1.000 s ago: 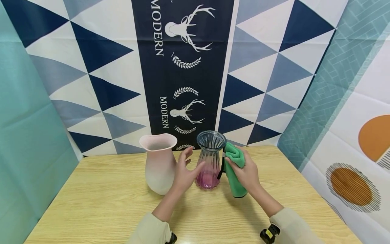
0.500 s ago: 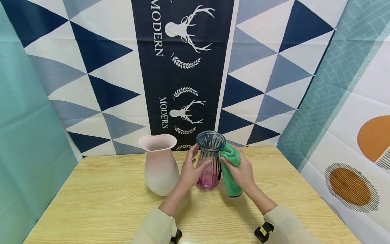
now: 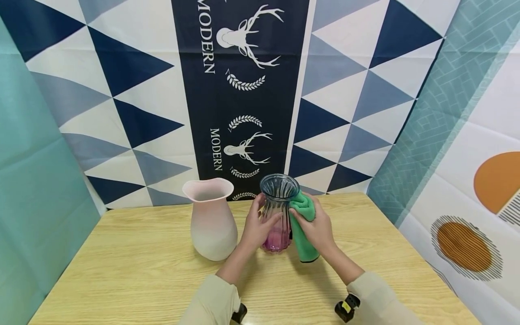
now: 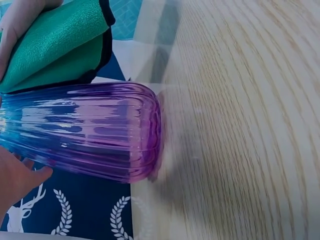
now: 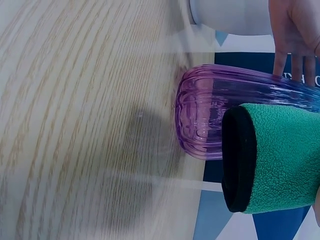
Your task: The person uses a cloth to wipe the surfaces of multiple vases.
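Note:
A fluted glass vase (image 3: 277, 237), blue at the rim and pink-purple at the base, stands upright on the table. My left hand (image 3: 255, 229) holds its left side, thumb across the front and fingers toward the back. In my right hand (image 3: 320, 228) is a folded green cloth (image 3: 304, 241) with a dark edge, gripped against the vase's right side below the rim. The left wrist view shows the cloth (image 4: 60, 47) lying along the ribbed glass vase (image 4: 100, 132). Seen from the right wrist, the cloth (image 5: 285, 155) covers part of the vase.
A matte white-pink vase (image 3: 214, 225) with a wavy rim stands just left of my left hand. The wooden table (image 3: 134, 271) ends at a patterned backdrop (image 3: 154, 90) behind both vases. Hanging fabric (image 3: 455, 203) borders the right side.
My left hand has moved right and closed in on the glass vase. My right hand has brought the green cloth leftward onto the vase's side. Both vases stay in place.

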The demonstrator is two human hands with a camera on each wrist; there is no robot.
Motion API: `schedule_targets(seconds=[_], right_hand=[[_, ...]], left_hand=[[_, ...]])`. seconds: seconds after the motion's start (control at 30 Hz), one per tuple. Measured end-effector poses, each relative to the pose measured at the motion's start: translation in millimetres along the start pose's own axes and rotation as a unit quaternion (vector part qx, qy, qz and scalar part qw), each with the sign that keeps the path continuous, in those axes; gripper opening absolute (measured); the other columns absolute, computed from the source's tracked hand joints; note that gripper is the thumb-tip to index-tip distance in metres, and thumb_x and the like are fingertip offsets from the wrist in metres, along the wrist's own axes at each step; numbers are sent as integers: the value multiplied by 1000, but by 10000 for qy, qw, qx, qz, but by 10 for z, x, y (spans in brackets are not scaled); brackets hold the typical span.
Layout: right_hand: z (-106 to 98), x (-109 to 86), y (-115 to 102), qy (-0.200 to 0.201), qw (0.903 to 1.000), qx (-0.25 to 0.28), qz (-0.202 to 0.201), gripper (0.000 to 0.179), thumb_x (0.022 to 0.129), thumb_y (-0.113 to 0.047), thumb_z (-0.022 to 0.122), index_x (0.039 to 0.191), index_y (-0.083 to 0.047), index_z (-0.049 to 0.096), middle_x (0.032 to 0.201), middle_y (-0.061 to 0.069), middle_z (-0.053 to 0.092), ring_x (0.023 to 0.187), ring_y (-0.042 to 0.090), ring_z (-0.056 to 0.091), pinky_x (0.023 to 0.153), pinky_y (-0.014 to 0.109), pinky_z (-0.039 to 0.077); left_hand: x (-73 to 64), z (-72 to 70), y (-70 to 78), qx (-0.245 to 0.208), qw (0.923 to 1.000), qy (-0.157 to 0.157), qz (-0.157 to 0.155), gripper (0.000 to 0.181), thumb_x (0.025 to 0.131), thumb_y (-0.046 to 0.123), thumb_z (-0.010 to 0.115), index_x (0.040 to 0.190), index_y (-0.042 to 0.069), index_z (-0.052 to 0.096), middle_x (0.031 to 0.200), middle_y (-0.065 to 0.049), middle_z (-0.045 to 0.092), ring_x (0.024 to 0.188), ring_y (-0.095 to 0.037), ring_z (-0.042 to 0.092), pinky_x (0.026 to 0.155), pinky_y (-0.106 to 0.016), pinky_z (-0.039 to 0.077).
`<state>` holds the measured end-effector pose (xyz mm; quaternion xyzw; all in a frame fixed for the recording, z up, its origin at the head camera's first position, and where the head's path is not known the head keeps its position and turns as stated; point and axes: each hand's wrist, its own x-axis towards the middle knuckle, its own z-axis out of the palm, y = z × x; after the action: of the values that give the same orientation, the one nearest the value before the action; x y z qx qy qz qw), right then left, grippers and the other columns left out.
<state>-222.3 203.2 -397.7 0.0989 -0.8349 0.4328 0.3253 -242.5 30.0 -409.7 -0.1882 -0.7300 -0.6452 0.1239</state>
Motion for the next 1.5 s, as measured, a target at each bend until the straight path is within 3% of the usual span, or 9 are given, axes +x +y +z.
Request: schedule_targets(seconds=[0.13, 0.4, 0.67, 0.9, 1.07, 1.3, 1.5], right_hand=[[24, -14, -28, -51, 10000, 49, 56, 55, 80, -24, 74, 130, -15, 51, 113, 12, 65, 95, 25, 63, 75, 41, 51], [47, -26, -84, -126, 9998, 100, 96, 53, 82, -23, 73, 129, -13, 51, 112, 12, 65, 95, 24, 63, 76, 41, 52], [78, -36, -47, -139, 9999, -10, 61, 54, 81, -23, 74, 129, -13, 52, 111, 13, 66, 97, 27, 63, 77, 43, 51], [88, -56, 3, -301, 9991, -306, -41, 50, 81, -24, 73, 126, -11, 54, 106, 13, 67, 93, 29, 64, 74, 46, 51], [79, -91, 32, -437, 9977, -508, -77, 54, 82, -25, 72, 130, -10, 52, 112, 15, 65, 97, 32, 64, 75, 49, 51], [72, -160, 87, -634, 9959, -624, 156, 56, 83, -29, 71, 132, -11, 50, 120, 14, 63, 105, 32, 62, 82, 50, 50], [84, -239, 171, -791, 9935, -773, 271, 56, 83, -30, 70, 132, -10, 50, 118, 14, 64, 103, 32, 62, 81, 49, 51]], left_hand=[[17, 7, -21, 101, 9999, 7, -37, 73, 85, 21, 70, 144, 6, 31, 144, -18, 39, 134, -34, 35, 108, -55, 30], [38, -22, -41, 563, 9982, 44, 184, 68, 86, 25, 68, 141, 1, 36, 134, -19, 45, 122, -34, 46, 94, -48, 44], [57, -60, -38, 646, 9978, -138, -25, 69, 86, 26, 68, 142, 2, 36, 140, -17, 41, 125, -32, 44, 98, -48, 45], [64, -69, -35, 676, 9974, -237, -39, 67, 87, 26, 67, 141, 2, 36, 139, -16, 41, 125, -32, 45, 96, -47, 46], [72, -59, -42, 724, 9971, -248, -38, 66, 87, 27, 67, 141, 4, 36, 138, -15, 42, 125, -31, 45, 96, -46, 46], [85, -55, -48, 720, 9969, -313, -45, 66, 88, 29, 65, 141, 4, 36, 139, -15, 41, 126, -30, 44, 98, -46, 45], [85, -54, -35, 672, 9972, -330, -91, 67, 87, 30, 66, 142, 5, 36, 140, -14, 40, 127, -30, 43, 99, -46, 45]])
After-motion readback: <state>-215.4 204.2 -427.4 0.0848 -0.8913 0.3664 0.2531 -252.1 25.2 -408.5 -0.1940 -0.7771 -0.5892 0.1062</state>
